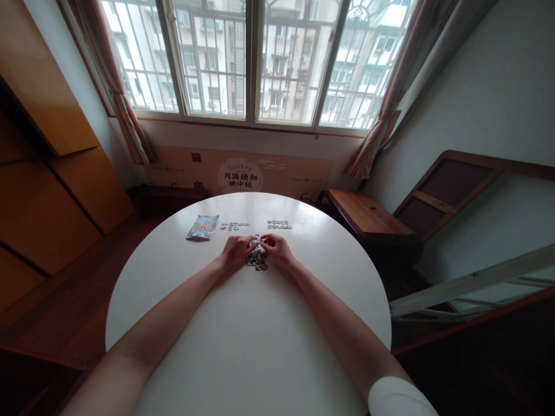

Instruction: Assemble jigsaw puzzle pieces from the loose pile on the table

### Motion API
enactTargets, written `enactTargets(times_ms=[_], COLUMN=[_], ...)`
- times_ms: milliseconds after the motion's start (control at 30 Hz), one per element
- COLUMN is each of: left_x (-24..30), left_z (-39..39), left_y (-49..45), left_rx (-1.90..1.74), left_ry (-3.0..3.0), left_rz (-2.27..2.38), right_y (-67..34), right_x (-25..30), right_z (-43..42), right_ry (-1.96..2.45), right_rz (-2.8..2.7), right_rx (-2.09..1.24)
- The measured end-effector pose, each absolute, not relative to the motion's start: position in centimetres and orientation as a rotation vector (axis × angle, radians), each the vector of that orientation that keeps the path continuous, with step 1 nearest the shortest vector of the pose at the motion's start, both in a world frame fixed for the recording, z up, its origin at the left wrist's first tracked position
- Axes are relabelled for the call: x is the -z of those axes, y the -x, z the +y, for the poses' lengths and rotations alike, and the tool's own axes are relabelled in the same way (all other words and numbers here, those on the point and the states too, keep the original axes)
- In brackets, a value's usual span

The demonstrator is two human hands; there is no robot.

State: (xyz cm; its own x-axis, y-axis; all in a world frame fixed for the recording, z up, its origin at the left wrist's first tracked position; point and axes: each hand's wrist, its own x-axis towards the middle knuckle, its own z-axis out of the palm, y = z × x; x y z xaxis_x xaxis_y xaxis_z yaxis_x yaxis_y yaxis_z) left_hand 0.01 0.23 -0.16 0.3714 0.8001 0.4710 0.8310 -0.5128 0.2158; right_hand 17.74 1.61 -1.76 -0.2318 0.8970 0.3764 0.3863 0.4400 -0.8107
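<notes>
A small heap of mixed-colour jigsaw puzzle pieces (256, 261) lies on the white round table (255, 335). My left hand (237, 249) rests at the heap's left edge, its fingers closed in a pinch. From the other side my right hand (277, 249) meets it, also pinching. Puzzle pieces (258, 237) show between the two sets of fingertips; their exact outlines are too small to make out. Beyond my hands, loose pieces lie in short rows, one group at left (234, 225) and another at right (278, 225).
A colourful printed picture sheet (203, 227) lies left of the rows. Past the table's far right edge stands a wooden side table (362, 212), with a wooden-framed chair back (446, 190) beside it. A printed cardboard panel (281, 170) leans below the window.
</notes>
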Motion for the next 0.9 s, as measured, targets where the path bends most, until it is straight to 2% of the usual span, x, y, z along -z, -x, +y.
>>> enactTargets(times_ms=[900], left_x=[0.05], left_z=[0.07], left_y=[0.02], left_rx=[0.843], left_ry=[2.515], left_rz=[-1.552], right_y=[-17.82], right_x=[1.84], right_z=[1.69], right_ry=[1.098], right_rz=[-1.751], right_rx=[-0.745])
